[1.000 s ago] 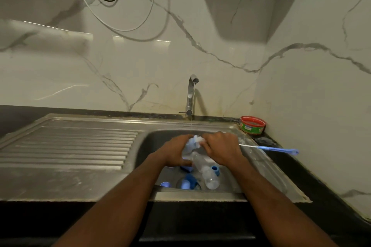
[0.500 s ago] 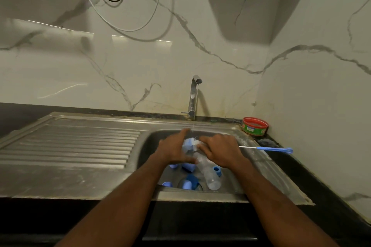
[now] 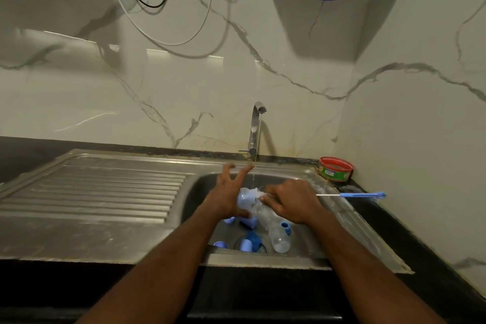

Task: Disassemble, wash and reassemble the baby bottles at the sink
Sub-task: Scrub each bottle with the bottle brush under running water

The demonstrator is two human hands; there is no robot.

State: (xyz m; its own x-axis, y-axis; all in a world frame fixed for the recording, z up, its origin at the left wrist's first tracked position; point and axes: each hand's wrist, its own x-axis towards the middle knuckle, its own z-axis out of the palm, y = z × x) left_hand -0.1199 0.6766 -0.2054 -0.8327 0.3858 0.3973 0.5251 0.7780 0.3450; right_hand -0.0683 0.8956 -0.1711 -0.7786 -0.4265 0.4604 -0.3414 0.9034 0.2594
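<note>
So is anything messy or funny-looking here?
A bit. Blue bottle parts lie scattered in the sink, some right over the drain. The tap runs a thin stream past the hands, missing the bottle. Loose cables dangle on the wall above.

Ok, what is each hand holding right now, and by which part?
The right hand grips the bottle brush near its bristle end. The left hand steadies a pale blue bottle part against its palm, fingers spread.
</note>
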